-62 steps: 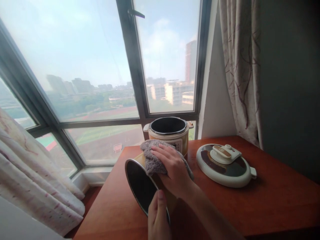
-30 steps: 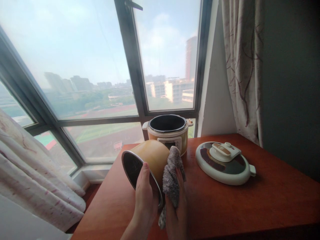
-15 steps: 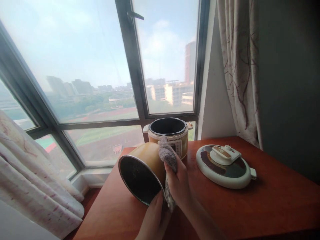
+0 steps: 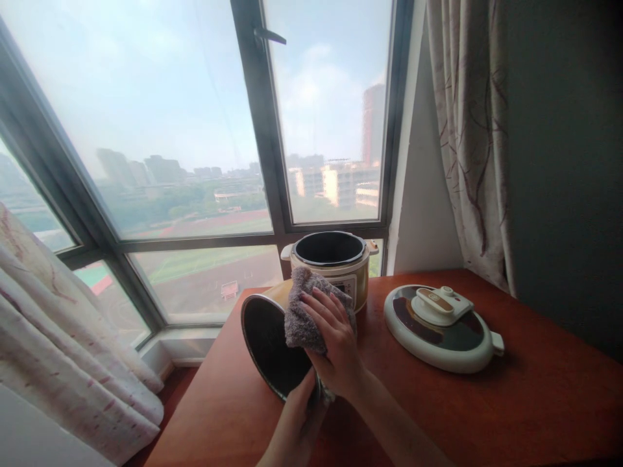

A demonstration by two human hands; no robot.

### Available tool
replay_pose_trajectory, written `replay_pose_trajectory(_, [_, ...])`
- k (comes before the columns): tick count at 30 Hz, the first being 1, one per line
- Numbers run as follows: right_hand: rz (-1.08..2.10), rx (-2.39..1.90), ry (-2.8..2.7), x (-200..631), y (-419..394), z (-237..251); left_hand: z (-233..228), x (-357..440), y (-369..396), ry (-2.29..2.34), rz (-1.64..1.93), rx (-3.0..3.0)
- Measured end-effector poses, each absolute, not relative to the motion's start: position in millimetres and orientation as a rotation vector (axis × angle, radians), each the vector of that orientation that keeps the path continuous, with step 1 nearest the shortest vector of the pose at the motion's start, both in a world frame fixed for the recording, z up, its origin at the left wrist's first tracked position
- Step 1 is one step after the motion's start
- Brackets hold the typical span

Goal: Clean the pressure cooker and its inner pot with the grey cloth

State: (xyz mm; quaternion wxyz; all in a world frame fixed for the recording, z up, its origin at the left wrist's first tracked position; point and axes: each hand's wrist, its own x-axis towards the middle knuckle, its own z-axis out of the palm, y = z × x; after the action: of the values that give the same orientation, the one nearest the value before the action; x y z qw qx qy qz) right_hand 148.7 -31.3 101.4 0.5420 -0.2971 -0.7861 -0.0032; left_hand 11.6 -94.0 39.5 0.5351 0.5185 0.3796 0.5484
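A golden inner pot (image 4: pixel 270 337) with a dark inside is tilted on its side, its mouth turned toward me and to the left. My left hand (image 4: pixel 302 408) grips its lower rim, thumb over the edge and the other fingers hidden behind. A grey-purple fuzzy cloth (image 4: pixel 306 318) lies over the pot's upper right side. My right hand (image 4: pixel 333 337) presses the cloth there, fingers bent over it and pointing up-left. Behind the pot stands the cream and gold cooker body (image 4: pixel 360 275), uncovered, with a control panel partly hidden by the cloth.
The round cooker lid (image 4: pixel 440 327) with a handle on top lies at the right of the reddish-brown table (image 4: pixel 409 415). Windows (image 4: pixel 282 194) rise behind the table. Curtains hang at the left (image 4: pixel 63 350) and the right (image 4: pixel 474 143).
My right hand has moved up and left over the pot's rim, and the cloth has spread from a bunched strip into a wider pad. The pot has turned slightly.
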Motion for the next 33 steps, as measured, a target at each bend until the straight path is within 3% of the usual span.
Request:
replay_pose_trajectory(12, [-0.11,-0.75,-1.981,164.8,-47.4,103.8,79.5,30.9,-102.4,0.834,1.399,0.824])
replay_pose_trajectory(25, [-0.199,-0.847,-1.835,170.7,-74.5,17.7,112.4,27.5,-100.7,0.699,1.374,0.667])
replay_pose_trajectory(33, [-0.276,-0.85,-1.866,173.8,-78.8,6.1,106.3,29.2,-102.3,0.73,1.337,0.651])
